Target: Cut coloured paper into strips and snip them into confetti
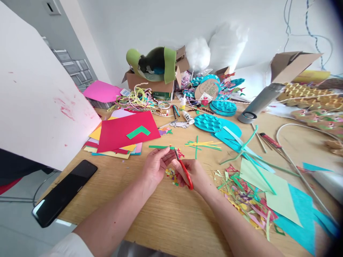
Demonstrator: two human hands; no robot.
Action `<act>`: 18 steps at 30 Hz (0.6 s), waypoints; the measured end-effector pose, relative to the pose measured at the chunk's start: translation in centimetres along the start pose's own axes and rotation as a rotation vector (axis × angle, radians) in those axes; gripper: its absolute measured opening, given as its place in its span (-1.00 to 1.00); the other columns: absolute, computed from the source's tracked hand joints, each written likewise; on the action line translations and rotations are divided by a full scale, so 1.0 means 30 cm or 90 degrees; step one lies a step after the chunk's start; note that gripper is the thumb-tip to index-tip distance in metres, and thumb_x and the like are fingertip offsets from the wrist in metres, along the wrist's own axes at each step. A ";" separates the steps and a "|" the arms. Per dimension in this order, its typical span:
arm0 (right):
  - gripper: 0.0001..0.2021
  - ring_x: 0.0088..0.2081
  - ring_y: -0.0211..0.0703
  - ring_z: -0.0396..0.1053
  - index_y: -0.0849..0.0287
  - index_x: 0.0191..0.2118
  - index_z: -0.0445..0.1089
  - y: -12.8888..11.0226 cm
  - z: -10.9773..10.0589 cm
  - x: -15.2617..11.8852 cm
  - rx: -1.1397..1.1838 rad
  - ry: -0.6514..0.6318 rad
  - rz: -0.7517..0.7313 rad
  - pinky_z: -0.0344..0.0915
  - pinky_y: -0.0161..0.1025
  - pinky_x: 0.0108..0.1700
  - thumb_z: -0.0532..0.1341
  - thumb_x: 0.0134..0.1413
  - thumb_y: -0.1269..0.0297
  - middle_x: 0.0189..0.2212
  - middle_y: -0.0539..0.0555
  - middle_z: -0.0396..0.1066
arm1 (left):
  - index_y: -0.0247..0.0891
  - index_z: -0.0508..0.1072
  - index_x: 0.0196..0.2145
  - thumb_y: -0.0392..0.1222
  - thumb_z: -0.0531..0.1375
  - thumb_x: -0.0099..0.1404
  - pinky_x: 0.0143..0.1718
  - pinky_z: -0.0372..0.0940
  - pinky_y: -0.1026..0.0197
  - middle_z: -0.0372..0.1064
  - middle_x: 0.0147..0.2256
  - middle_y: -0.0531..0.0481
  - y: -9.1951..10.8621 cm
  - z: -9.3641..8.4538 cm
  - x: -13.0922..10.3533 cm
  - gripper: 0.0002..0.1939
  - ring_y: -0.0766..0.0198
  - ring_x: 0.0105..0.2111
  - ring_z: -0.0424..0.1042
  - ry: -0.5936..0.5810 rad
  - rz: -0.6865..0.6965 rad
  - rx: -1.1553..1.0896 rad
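Observation:
Between the thumb and fingers of my left hand (157,165) is a narrow green paper strip (158,146) that sticks out to the left. My right hand (194,172) is closed round red-handled scissors (185,172), whose blades meet the strip's right end. Small yellow, white and green paper dots (171,174) lie on the table under my hands. Little red paper bits (180,153) are scattered just beyond the blades. Farther off, yellow and green paper strips (204,144) lie crossed on the wood.
Coloured paper sheets (128,130), a red one on top, lie at left behind a black phone (65,191). Paper scraps (243,196) are heaped at right. Glue bottles (188,117), blue honeycomb paper discs (207,123) and a grey bottle (261,103) stand or lie farther back.

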State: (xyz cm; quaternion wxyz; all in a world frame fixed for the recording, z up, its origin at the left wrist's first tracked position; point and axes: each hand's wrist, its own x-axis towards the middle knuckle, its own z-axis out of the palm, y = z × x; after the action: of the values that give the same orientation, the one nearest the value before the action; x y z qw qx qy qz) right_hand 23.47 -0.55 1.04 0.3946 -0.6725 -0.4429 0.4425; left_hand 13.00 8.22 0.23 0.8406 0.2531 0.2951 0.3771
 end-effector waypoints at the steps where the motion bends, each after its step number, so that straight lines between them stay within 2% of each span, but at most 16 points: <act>1: -0.52 -0.74 -0.27 0.29 0.21 -0.61 0.25 -0.001 0.000 0.000 -0.001 0.000 0.003 0.13 -0.43 -0.71 0.14 0.01 -0.15 -0.75 0.01 0.33 | -0.36 0.48 -0.48 -0.31 0.33 -0.02 -0.15 0.34 0.14 0.53 -0.40 -0.14 -0.003 0.001 -0.002 -0.89 0.19 -0.34 0.51 -0.002 0.004 0.004; 6: -0.52 -0.74 -0.26 0.30 0.20 -0.62 0.24 -0.004 -0.001 0.002 0.002 0.000 0.003 0.12 -0.42 -0.72 0.15 0.01 -0.14 -0.76 0.01 0.32 | -0.36 0.48 -0.49 -0.29 0.33 -0.01 -0.19 0.35 0.16 0.53 -0.41 -0.13 -0.007 0.002 -0.008 -0.89 0.21 -0.38 0.51 -0.005 0.020 0.026; 12: -0.52 -0.76 -0.27 0.26 0.19 -0.65 0.21 0.005 0.002 0.003 0.006 0.003 0.012 0.08 -0.42 -0.74 0.19 -0.03 -0.13 -0.79 0.00 0.31 | -0.35 0.47 -0.50 -0.29 0.34 -0.04 -0.14 0.33 0.11 0.52 -0.42 -0.12 -0.008 0.002 -0.008 -0.87 0.19 -0.36 0.51 0.002 0.024 0.011; 18: -0.54 -0.77 -0.29 0.24 0.19 -0.65 0.21 0.009 0.005 0.009 0.031 -0.007 0.026 0.05 -0.43 -0.76 0.22 -0.06 -0.11 -0.80 -0.03 0.29 | -0.34 0.46 -0.51 -0.28 0.34 -0.02 -0.21 0.33 0.15 0.52 -0.42 -0.10 -0.004 0.005 -0.014 -0.88 0.21 -0.38 0.50 -0.004 0.023 0.019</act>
State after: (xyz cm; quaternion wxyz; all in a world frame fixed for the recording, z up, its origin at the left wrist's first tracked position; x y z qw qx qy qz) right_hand 23.47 -0.34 0.68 0.3995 -0.6693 -0.4202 0.4646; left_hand 12.93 7.78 0.39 0.8309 0.2720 0.2932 0.3868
